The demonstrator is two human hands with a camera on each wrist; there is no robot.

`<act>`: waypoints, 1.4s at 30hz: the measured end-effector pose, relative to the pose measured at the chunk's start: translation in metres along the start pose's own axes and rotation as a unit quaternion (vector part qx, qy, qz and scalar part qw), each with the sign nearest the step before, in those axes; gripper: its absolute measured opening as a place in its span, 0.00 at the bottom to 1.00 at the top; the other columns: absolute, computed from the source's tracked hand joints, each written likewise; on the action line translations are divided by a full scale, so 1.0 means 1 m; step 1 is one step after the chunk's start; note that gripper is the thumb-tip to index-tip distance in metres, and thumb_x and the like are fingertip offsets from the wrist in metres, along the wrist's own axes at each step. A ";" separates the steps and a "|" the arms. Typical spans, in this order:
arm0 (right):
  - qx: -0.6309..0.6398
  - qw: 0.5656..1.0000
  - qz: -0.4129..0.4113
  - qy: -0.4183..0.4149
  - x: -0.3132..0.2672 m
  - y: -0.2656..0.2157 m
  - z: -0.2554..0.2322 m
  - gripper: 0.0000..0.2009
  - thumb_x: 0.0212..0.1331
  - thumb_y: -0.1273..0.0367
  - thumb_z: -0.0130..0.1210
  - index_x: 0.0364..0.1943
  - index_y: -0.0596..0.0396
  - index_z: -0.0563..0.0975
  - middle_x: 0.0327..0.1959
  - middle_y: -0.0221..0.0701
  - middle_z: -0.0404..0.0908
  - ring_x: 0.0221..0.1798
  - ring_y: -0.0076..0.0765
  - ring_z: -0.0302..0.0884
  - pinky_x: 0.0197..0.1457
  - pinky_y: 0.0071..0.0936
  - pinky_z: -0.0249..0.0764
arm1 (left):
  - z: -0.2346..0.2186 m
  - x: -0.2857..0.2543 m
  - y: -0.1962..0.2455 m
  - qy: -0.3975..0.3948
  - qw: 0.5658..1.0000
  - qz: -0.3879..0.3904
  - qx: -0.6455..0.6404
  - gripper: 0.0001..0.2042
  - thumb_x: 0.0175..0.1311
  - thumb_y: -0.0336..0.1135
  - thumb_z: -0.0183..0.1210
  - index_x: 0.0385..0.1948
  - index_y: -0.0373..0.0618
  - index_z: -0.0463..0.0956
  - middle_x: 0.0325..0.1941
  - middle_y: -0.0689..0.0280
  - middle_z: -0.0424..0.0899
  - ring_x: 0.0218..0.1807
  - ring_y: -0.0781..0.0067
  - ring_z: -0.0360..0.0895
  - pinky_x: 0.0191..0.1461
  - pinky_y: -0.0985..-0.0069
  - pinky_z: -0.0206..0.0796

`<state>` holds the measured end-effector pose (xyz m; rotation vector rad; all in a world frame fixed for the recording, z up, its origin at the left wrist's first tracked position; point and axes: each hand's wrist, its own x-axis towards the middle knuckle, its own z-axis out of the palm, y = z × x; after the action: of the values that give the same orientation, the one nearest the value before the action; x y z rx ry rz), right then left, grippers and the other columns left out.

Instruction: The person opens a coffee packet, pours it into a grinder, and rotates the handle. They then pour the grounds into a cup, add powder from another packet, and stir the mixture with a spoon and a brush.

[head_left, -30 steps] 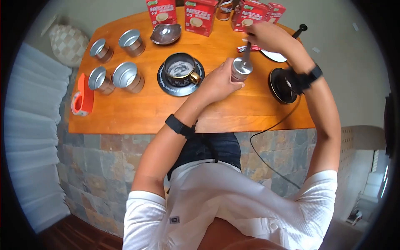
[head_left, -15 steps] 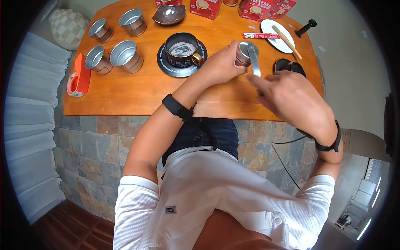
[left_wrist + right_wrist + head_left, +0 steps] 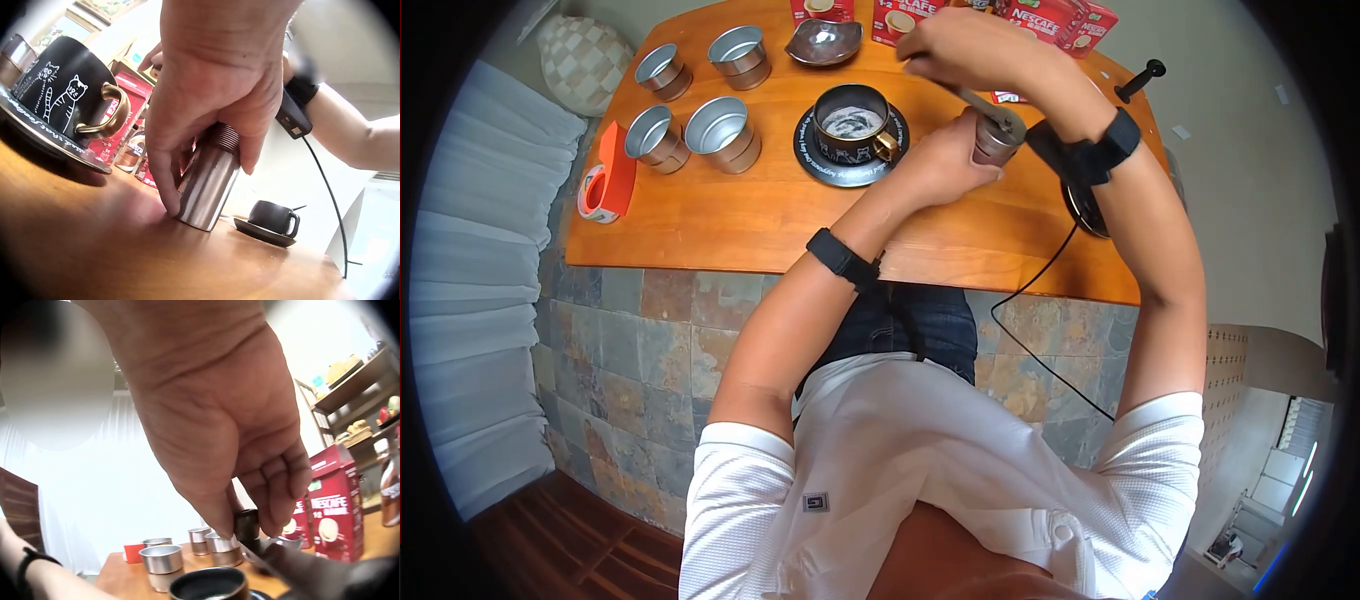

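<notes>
My left hand (image 3: 945, 160) grips the steel body of a hand coffee grinder (image 3: 209, 187), which stands upright on the wooden table, its base at the tabletop in the left wrist view. From its top the metal crank handle (image 3: 982, 108) points away to the upper left. My right hand (image 3: 980, 50) is at the far end of that crank; in the right wrist view its thumb and fingers pinch the dark knob (image 3: 247, 526). Left of the grinder, a black cup (image 3: 845, 152) with a gold handle and a swirled pale content sits on a black saucer (image 3: 840, 176).
Several metal cups (image 3: 725, 145) stand at the left, near an orange tape dispenser (image 3: 618, 175). A silver bowl (image 3: 823, 42) and red Nescafe boxes (image 3: 1040, 25) line the back. A small black cup (image 3: 269, 215) is to the right. A cable (image 3: 1050, 370) hangs over the table's front edge.
My right hand has swung the crank from the far side, round to the near right, then to the far left. My left hand keeps its grip on the coffee grinder. The head view has shifted.
</notes>
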<state>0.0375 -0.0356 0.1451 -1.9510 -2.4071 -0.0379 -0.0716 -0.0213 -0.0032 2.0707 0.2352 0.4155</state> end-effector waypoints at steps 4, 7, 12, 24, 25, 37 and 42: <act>-0.018 0.997 0.066 0.022 -0.029 0.056 0.017 0.10 0.63 0.66 0.56 0.41 0.57 0.83 0.36 0.45 0.85 0.41 0.55 0.83 0.45 0.46 0.78 | -0.004 -0.003 0.008 0.009 1.000 -0.007 0.023 0.30 0.56 0.38 0.70 0.57 0.38 0.66 0.52 0.49 0.82 0.54 0.53 0.82 0.58 0.65 0.72; 0.013 0.988 0.142 0.064 -0.074 0.072 0.016 0.11 0.66 0.66 0.55 0.45 0.57 0.83 0.35 0.45 0.85 0.40 0.55 0.83 0.45 0.44 0.77 | -0.006 -0.004 0.011 -0.002 0.999 -0.024 0.024 0.31 0.57 0.39 0.71 0.58 0.38 0.65 0.52 0.48 0.82 0.55 0.53 0.82 0.59 0.65 0.72; 0.015 0.963 0.267 -0.019 -0.153 0.033 -0.005 0.13 0.67 0.67 0.55 0.49 0.60 0.81 0.31 0.50 0.82 0.37 0.59 0.81 0.42 0.46 0.75 | -0.005 -0.005 0.014 -0.009 0.999 -0.026 0.036 0.31 0.58 0.41 0.70 0.59 0.39 0.64 0.53 0.47 0.82 0.56 0.51 0.82 0.59 0.65 0.72; -0.039 0.996 0.038 -0.072 -0.135 -0.104 -0.017 0.12 0.61 0.69 0.57 0.48 0.54 0.79 0.29 0.43 0.82 0.34 0.50 0.82 0.37 0.43 0.77 | 0.001 -0.001 0.006 -0.003 1.000 -0.024 0.003 0.28 0.57 0.40 0.71 0.57 0.42 0.69 0.52 0.55 0.84 0.53 0.60 0.83 0.58 0.68 0.72; -0.021 0.998 0.000 -0.058 -0.121 -0.105 -0.016 0.11 0.59 0.70 0.58 0.45 0.54 0.79 0.28 0.42 0.82 0.34 0.50 0.82 0.36 0.42 0.77 | 0.000 0.000 -0.002 0.001 1.000 -0.026 0.004 0.28 0.57 0.40 0.71 0.57 0.42 0.69 0.52 0.55 0.84 0.53 0.60 0.83 0.58 0.68 0.72; -0.080 0.995 0.032 0.042 -0.021 0.026 0.018 0.08 0.64 0.67 0.55 0.38 0.56 0.81 0.30 0.44 0.83 0.37 0.55 0.82 0.41 0.47 0.77 | -0.003 -0.005 0.007 0.005 0.999 -0.012 0.037 0.32 0.58 0.40 0.69 0.60 0.37 0.64 0.54 0.45 0.81 0.57 0.48 0.80 0.60 0.62 0.71; -0.053 0.977 0.205 0.029 -0.084 0.054 0.010 0.08 0.66 0.68 0.53 0.39 0.57 0.80 0.32 0.44 0.83 0.40 0.57 0.81 0.44 0.48 0.76 | -0.005 -0.007 0.012 -0.007 0.999 -0.021 0.035 0.32 0.59 0.41 0.69 0.60 0.38 0.63 0.54 0.46 0.81 0.58 0.49 0.80 0.60 0.63 0.71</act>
<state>0.1071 -0.1057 0.1306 -2.4155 -1.9583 -0.2075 -0.0798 -0.0257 0.0078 2.1317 0.2878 0.3716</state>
